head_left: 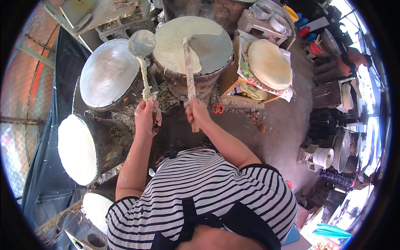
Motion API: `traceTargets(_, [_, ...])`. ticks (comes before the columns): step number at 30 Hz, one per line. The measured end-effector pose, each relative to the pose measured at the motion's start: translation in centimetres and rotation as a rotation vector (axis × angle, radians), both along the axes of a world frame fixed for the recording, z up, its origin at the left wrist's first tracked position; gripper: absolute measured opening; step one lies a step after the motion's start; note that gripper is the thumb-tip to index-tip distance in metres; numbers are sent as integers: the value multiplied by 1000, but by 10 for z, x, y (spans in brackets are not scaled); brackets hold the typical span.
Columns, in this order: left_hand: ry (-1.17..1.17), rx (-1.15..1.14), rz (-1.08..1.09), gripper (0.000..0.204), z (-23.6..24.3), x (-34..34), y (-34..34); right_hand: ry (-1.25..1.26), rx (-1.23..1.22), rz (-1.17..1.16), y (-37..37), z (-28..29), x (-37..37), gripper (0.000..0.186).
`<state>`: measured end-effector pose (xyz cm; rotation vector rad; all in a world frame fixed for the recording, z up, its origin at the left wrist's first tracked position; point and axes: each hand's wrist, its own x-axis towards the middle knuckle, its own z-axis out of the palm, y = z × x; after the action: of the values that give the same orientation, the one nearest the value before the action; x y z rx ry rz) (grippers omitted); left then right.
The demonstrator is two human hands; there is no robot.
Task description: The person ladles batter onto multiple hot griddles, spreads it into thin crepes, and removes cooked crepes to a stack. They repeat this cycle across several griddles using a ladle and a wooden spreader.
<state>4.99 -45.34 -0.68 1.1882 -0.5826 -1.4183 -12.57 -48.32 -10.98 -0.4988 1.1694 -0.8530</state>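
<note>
Two bare hands work over round griddles, each closed on a tool. The left hand (144, 112) grips the batter-coated handle of a ladle (142, 43), whose round bowl appears between the left edge of the central griddle (216, 52) and the right edge of a paler griddle (109, 74); whether the bowl touches either cannot be told. The right hand (197, 111) is wrapped around a wooden stick (189, 68), its lower end projecting below the fist and its far tip over the middle of the central griddle. Pale batter (173, 39) covers that griddle from its left edge round to its far edge, with a lobe reaching toward the near edge; grey surface shows toward the right edge. To the right, a round flatbread (270, 64) rests on a wooden stand (229, 89), beside a white sheet (287, 95) that overhangs the stand's near right corner. Red-handled scissors (218, 108) lie on the floor (279, 129) near the stand's near left corner.
</note>
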Motion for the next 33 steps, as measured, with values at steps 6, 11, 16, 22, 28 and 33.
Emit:
traceTargets(6, [-27,12,-9,26,-5,-25,-2,203,-222,242,-20,-13,17,43])
traceTargets(11, [-40,-2,-24,25,-1,-42,-6,199,-115,163,-22,-13,-54,45])
traceTargets(16, [-25,-17,7,24,4,-73,-11,30,-32,119,-16,-1,-82,43])
traceTargets(22, [-15,-9,21,24,14,-103,-12,399,-517,438,-23,-28,-69,44])
traceTargets(28, [-33,-11,32,26,17,-130,-18,274,-141,325,-51,6,-159,46])
traceTargets(33, [-42,0,46,27,15,-151,-20,152,-74,308,-39,8,-158,47])
